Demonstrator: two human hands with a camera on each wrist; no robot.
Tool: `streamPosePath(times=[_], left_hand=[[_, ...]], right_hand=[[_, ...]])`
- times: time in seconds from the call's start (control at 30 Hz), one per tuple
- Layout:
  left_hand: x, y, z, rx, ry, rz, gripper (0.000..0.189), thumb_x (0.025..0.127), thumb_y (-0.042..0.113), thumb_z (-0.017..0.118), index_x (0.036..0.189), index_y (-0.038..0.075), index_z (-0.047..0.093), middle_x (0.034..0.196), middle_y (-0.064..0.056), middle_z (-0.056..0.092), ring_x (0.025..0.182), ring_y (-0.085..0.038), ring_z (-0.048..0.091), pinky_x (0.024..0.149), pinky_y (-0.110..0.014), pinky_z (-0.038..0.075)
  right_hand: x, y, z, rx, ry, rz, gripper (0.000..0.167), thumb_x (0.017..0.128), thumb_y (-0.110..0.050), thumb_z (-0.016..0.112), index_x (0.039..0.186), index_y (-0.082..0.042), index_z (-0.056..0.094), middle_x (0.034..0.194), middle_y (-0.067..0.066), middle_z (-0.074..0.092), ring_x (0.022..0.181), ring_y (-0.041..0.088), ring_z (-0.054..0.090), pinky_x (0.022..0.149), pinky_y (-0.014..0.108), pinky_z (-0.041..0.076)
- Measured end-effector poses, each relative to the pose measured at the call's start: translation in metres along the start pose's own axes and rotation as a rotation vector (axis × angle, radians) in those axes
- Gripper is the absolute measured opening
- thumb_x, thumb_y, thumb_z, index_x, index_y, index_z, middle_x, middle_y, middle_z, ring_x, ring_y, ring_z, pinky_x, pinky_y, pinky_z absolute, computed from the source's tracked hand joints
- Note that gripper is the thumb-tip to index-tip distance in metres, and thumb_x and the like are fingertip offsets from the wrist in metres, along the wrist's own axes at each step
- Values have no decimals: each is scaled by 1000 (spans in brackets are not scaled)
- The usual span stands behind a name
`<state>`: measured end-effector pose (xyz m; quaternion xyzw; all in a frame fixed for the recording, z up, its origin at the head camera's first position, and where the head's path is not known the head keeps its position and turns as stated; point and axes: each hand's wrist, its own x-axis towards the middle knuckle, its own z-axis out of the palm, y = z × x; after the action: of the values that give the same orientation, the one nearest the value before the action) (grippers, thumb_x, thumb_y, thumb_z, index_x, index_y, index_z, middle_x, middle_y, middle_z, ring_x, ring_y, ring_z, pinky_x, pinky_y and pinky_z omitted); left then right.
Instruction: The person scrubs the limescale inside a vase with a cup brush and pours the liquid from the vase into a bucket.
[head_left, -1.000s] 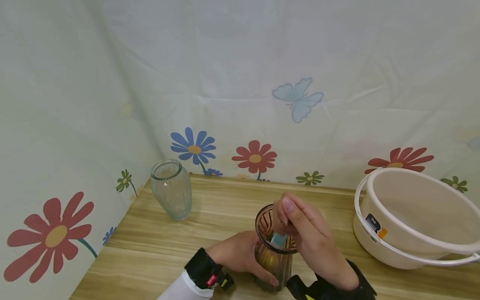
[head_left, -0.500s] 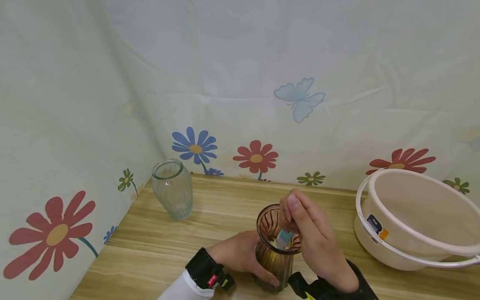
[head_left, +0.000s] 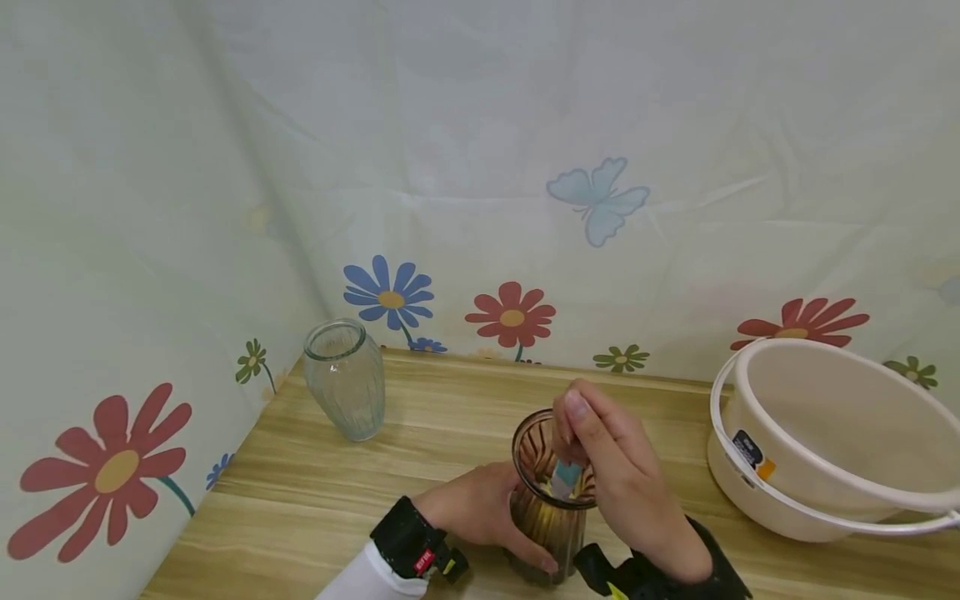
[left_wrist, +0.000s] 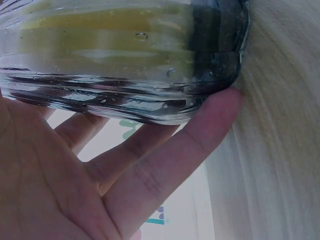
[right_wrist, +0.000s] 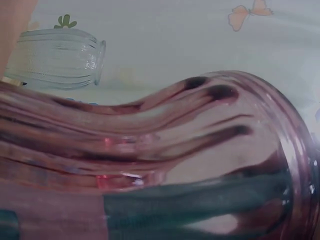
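Note:
An amber ribbed glass vase (head_left: 553, 529) stands on the wooden table in the head view. My left hand (head_left: 480, 504) grips its lower body, thumb in front; in the left wrist view a finger (left_wrist: 170, 165) reaches along the glass to the base. Over the vase's mouth, my right hand (head_left: 615, 454) has its fingers curled round a blue-handled bottle brush (head_left: 566, 478) that goes down inside. Its yellow head (left_wrist: 110, 37) shows through the glass, with water drops on the wall. Amber glass (right_wrist: 200, 145) fills much of the right wrist view, where the right hand's grip is hidden.
A clear glass vase (head_left: 345, 392) stands at the back left, near the curtain corner. On the right is a beige bucket (head_left: 750, 512) with a white handle. A flower-printed curtain (head_left: 450, 167) hangs behind the table.
My right hand has risen and shifted slightly right with the brush, then moved back a little left and lower. My left hand has kept its hold on the amber vase.

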<state>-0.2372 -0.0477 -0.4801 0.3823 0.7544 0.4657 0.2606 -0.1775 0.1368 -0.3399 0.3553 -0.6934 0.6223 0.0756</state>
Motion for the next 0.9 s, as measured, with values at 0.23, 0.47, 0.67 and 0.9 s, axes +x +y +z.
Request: streamPosePath(times=[0.23, 0.47, 0.67, 0.9], left_hand=[[-1, 0, 0, -21, 1, 15, 68, 82, 32, 90, 138, 34, 51, 128, 17, 64, 114, 1, 63, 104, -20, 48], [2, -2, 1, -7, -7, 10, 67, 83, 34, 89, 138, 35, 50, 129, 18, 64, 116, 1, 62, 106, -20, 47], [3, -2, 3, -11, -4, 4, 66, 83, 35, 89, 137, 35, 52, 128, 18, 64, 115, 1, 62, 104, -20, 48], [2, -1, 1, -20, 4, 5, 64, 83, 34, 89, 136, 36, 54, 126, 19, 66, 113, 1, 64, 102, -20, 49]], right_hand=[[1, 3, 4, 3, 1, -37, 30, 112, 1, 27, 91, -4, 48, 72, 7, 40, 60, 19, 40, 51, 36, 34], [-1, 1, 3, -43, -18, 52, 25, 113, -5, 28, 96, -6, 45, 74, 4, 44, 64, 20, 47, 59, 34, 43], [-6, -2, 4, -64, -25, 87, 19, 113, -5, 32, 98, -4, 45, 75, 10, 43, 64, 19, 47, 61, 34, 43], [-6, 1, 10, -27, 139, -72, 24, 111, 2, 29, 93, 1, 44, 76, 5, 39, 61, 20, 38, 53, 35, 31]])
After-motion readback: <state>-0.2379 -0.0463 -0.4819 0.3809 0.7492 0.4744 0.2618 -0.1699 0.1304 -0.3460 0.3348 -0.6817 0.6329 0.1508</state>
